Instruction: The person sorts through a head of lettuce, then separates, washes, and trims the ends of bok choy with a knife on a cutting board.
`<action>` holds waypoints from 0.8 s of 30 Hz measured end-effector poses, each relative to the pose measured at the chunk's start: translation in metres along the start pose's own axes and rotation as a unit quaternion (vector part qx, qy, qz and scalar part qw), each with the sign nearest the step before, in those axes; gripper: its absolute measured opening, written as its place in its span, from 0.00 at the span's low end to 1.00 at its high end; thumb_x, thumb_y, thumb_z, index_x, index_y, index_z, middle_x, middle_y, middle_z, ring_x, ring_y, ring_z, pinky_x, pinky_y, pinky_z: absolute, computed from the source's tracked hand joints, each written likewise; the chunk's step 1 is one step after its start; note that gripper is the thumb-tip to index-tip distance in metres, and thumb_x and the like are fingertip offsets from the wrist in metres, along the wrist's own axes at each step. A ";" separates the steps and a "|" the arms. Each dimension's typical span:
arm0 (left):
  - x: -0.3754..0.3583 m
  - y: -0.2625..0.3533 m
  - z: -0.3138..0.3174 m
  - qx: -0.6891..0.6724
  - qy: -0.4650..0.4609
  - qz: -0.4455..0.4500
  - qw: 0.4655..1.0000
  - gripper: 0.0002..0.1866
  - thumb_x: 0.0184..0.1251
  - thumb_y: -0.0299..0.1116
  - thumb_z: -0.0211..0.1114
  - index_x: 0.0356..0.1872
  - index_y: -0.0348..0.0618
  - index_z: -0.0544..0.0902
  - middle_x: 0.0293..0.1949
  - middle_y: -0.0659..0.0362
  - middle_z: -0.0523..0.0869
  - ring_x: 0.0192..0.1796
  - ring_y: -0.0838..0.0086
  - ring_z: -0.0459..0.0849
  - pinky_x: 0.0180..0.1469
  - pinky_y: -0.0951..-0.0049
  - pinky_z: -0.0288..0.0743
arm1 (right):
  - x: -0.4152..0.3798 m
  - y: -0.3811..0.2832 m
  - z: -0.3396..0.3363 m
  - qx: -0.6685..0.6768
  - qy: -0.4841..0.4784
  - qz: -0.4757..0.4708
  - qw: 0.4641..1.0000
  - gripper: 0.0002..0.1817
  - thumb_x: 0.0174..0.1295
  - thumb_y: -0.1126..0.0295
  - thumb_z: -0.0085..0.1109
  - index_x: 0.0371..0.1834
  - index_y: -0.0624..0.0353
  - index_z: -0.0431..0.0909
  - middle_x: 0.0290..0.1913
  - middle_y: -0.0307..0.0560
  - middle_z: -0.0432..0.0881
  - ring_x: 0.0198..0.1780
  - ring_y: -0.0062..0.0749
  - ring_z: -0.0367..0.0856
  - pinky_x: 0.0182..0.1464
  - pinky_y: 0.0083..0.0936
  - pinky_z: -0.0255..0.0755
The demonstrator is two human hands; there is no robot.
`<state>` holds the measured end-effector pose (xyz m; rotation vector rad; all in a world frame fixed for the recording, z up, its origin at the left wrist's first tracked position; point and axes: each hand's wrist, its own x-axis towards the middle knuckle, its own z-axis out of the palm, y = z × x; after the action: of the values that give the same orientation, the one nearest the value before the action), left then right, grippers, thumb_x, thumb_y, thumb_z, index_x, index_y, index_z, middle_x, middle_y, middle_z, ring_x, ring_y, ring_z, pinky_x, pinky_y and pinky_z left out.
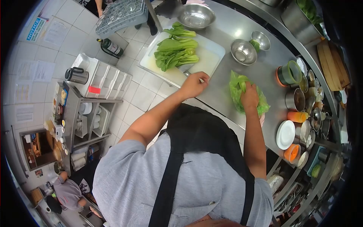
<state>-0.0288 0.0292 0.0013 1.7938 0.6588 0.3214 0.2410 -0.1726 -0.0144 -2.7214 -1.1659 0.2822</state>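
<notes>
Heads of bok choy (177,51) lie side by side on a white cutting board (211,47), leaves toward the left. A knife (186,68) rests on the board by the lowest head, its blade partly under the leaves. My left hand (194,84) hovers at the board's near edge, fingers curled in, with nothing visible in them. On the steel counter to the right, my right hand (249,97) grips a crumpled green plastic bag (237,85). Its fingertips are hidden in the folds, and the bag's contents cannot be made out.
Metal bowls (244,52) stand beyond the bag, with a larger bowl (196,16) behind the board. Along the right run sauce containers (297,116), pots (295,99) and white plates (285,134). A glass rack (123,17) is at upper left; another person (70,191) is at lower left.
</notes>
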 end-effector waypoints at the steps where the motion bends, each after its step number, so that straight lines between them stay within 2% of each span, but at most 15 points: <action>1: -0.003 -0.001 -0.009 0.008 0.047 0.009 0.999 0.15 0.75 0.30 0.75 0.58 0.35 0.91 0.46 0.57 0.94 0.38 0.75 0.87 0.45 0.69 0.84 | -0.001 0.004 0.001 0.001 0.000 0.004 1.000 0.28 0.71 0.66 0.75 0.74 0.49 0.80 0.69 0.58 0.83 0.65 0.61 0.89 0.62 0.54 0.86; 2: -0.005 -0.002 -0.019 0.015 0.095 0.019 0.995 0.14 0.76 0.29 0.74 0.58 0.36 0.91 0.45 0.59 0.94 0.36 0.77 0.86 0.42 0.70 0.83 | -0.001 0.007 0.002 0.022 0.002 -0.004 1.000 0.28 0.69 0.69 0.74 0.73 0.50 0.81 0.68 0.59 0.83 0.65 0.64 0.89 0.63 0.56 0.85; 3: -0.005 -0.006 -0.029 0.015 0.094 0.018 0.995 0.14 0.76 0.29 0.74 0.58 0.36 0.91 0.45 0.59 0.94 0.36 0.77 0.86 0.42 0.70 0.83 | -0.001 0.007 0.002 0.044 0.004 -0.014 0.999 0.29 0.68 0.72 0.73 0.73 0.51 0.81 0.67 0.60 0.83 0.65 0.66 0.88 0.63 0.57 0.85; 5: -0.006 -0.015 -0.047 0.065 0.171 0.062 0.981 0.12 0.77 0.28 0.73 0.57 0.36 0.91 0.45 0.58 0.94 0.35 0.76 0.85 0.41 0.70 0.82 | -0.005 0.004 -0.002 0.042 -0.017 -0.024 0.999 0.30 0.68 0.72 0.73 0.74 0.51 0.81 0.68 0.60 0.83 0.65 0.66 0.87 0.64 0.57 0.84; 6: -0.009 -0.003 -0.055 0.051 0.187 0.024 0.981 0.12 0.74 0.29 0.75 0.53 0.35 0.92 0.43 0.52 0.95 0.38 0.65 0.90 0.44 0.64 0.84 | -0.007 0.001 -0.005 0.041 -0.036 -0.035 0.998 0.30 0.68 0.71 0.73 0.75 0.51 0.81 0.69 0.61 0.83 0.66 0.66 0.87 0.65 0.56 0.84; 8: -0.012 -0.001 -0.062 0.062 0.211 0.033 0.975 0.10 0.73 0.28 0.75 0.51 0.36 0.92 0.43 0.51 0.94 0.39 0.64 0.90 0.44 0.63 0.84 | -0.007 0.005 0.004 0.038 -0.027 -0.059 0.997 0.30 0.68 0.72 0.72 0.75 0.51 0.81 0.68 0.63 0.84 0.66 0.68 0.87 0.66 0.57 0.84; 9: -0.012 0.000 -0.071 0.075 0.232 0.044 0.969 0.09 0.72 0.28 0.75 0.49 0.37 0.92 0.42 0.50 0.94 0.39 0.62 0.91 0.45 0.62 0.84 | -0.007 0.005 0.006 0.037 -0.031 -0.060 0.997 0.27 0.71 0.66 0.72 0.74 0.53 0.83 0.68 0.62 0.86 0.66 0.65 0.88 0.67 0.56 0.83; 10: -0.014 -0.016 -0.071 0.101 0.218 0.053 0.969 0.09 0.74 0.28 0.74 0.50 0.38 0.91 0.42 0.53 0.92 0.39 0.65 0.89 0.44 0.63 0.84 | -0.004 0.025 0.039 0.022 0.005 -0.085 0.996 0.27 0.71 0.68 0.71 0.74 0.54 0.83 0.68 0.61 0.87 0.68 0.63 0.87 0.67 0.55 0.83; 11: -0.008 -0.025 -0.079 0.140 0.219 0.072 0.963 0.09 0.75 0.27 0.74 0.51 0.40 0.91 0.42 0.55 0.91 0.40 0.69 0.88 0.44 0.64 0.83 | -0.002 0.021 0.043 0.032 0.058 -0.111 0.992 0.28 0.70 0.70 0.71 0.74 0.55 0.83 0.68 0.60 0.87 0.69 0.62 0.86 0.68 0.54 0.83; 13: -0.015 -0.007 -0.077 0.111 0.231 0.063 0.965 0.09 0.73 0.27 0.75 0.51 0.40 0.90 0.46 0.52 0.91 0.41 0.63 0.90 0.44 0.61 0.84 | -0.002 0.004 0.028 0.042 0.005 -0.074 0.996 0.28 0.68 0.71 0.74 0.73 0.55 0.83 0.67 0.61 0.87 0.70 0.62 0.85 0.69 0.54 0.82; 17: -0.016 0.014 -0.082 0.124 0.243 0.107 0.956 0.12 0.72 0.25 0.74 0.54 0.39 0.90 0.47 0.50 0.91 0.41 0.57 0.91 0.46 0.57 0.85 | -0.007 -0.014 0.013 0.061 -0.004 -0.064 0.996 0.28 0.66 0.71 0.76 0.70 0.56 0.83 0.67 0.64 0.85 0.69 0.65 0.85 0.69 0.55 0.82; 19: -0.015 0.020 -0.070 0.181 0.240 0.104 0.948 0.14 0.72 0.24 0.72 0.57 0.38 0.89 0.45 0.48 0.91 0.41 0.56 0.91 0.45 0.56 0.85 | -0.017 -0.016 0.004 0.093 -0.020 -0.054 0.994 0.31 0.66 0.78 0.69 0.75 0.59 0.82 0.68 0.68 0.86 0.70 0.70 0.83 0.74 0.55 0.78; 20: -0.017 0.025 -0.068 0.175 0.240 0.102 0.949 0.14 0.72 0.24 0.72 0.57 0.38 0.89 0.45 0.48 0.91 0.41 0.56 0.91 0.45 0.56 0.85 | -0.018 -0.013 0.005 0.088 -0.022 -0.053 0.994 0.31 0.66 0.78 0.69 0.75 0.59 0.82 0.68 0.68 0.86 0.70 0.70 0.83 0.74 0.55 0.78; 22: -0.016 0.030 -0.068 0.153 0.213 0.080 0.962 0.17 0.72 0.24 0.69 0.60 0.38 0.89 0.40 0.45 0.92 0.46 0.46 0.93 0.49 0.49 0.85 | -0.018 -0.005 0.021 0.060 0.005 -0.084 0.995 0.26 0.67 0.73 0.75 0.69 0.59 0.85 0.69 0.66 0.85 0.71 0.67 0.83 0.72 0.54 0.80; 24: -0.013 0.023 -0.060 0.150 0.216 0.044 0.964 0.18 0.73 0.27 0.70 0.61 0.38 0.89 0.39 0.45 0.93 0.45 0.45 0.93 0.49 0.49 0.85 | 0.001 0.025 0.054 0.046 0.012 -0.125 0.991 0.27 0.68 0.72 0.74 0.71 0.61 0.84 0.70 0.66 0.85 0.72 0.66 0.83 0.73 0.54 0.79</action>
<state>-0.0647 0.0648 0.0433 2.0659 0.9756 0.7201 0.2459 -0.1849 -0.0727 -2.4607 -1.4309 0.2601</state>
